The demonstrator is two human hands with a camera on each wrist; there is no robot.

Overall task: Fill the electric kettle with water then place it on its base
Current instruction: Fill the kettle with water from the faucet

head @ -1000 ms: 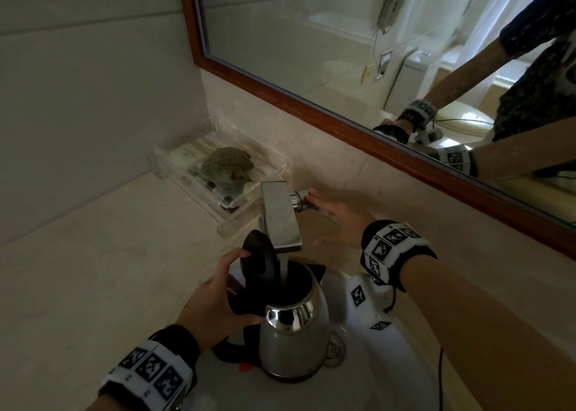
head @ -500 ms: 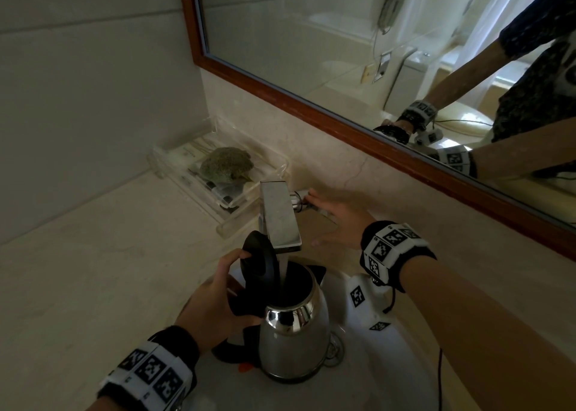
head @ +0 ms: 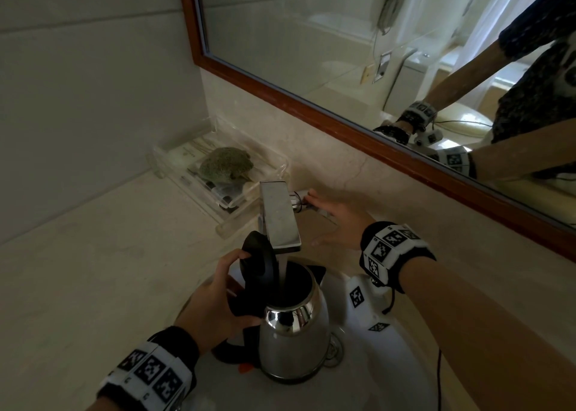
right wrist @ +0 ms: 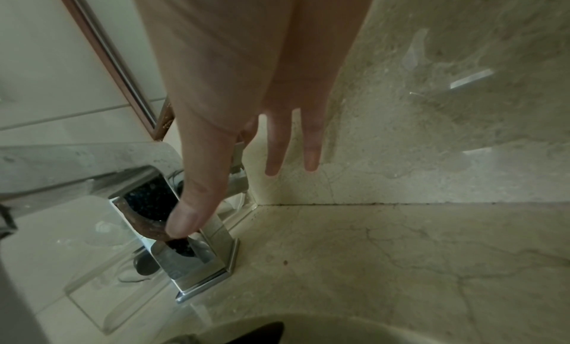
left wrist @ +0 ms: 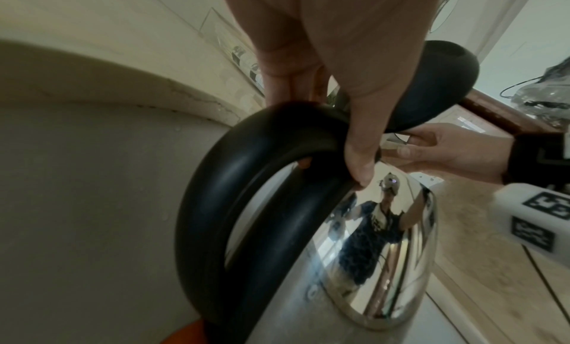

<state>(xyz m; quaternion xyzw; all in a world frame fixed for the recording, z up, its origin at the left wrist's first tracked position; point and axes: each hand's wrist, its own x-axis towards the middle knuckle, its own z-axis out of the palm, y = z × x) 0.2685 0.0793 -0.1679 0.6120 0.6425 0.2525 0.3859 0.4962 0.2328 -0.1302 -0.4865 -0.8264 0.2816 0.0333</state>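
— What sort of room is it, and what surface?

— A bathroom: pale veined marble counter (head: 103, 273) across the left and middle, a white basin (head: 402, 360) sunk in it at lower right, and a wood-framed wall mirror (head: 311, 105) filling the upper right. A clear plastic tray (head: 224, 189) with a green lump in it sits at centre left, against the backsplash.

— Where's the kettle?

— The shiny steel electric kettle with a black handle (head: 293, 336) stands upright in the basin at lower centre, its black lid (head: 258, 261) tipped open. Water runs into it from the flat chrome tap spout (head: 279, 217) just above.

— And the hands?

— The left hand (head: 215, 304) is wrapped round the handle. The right hand (head: 336, 220), fingers straight and spread, rests fingertips on the chrome tap lever (head: 297, 200) at centre.
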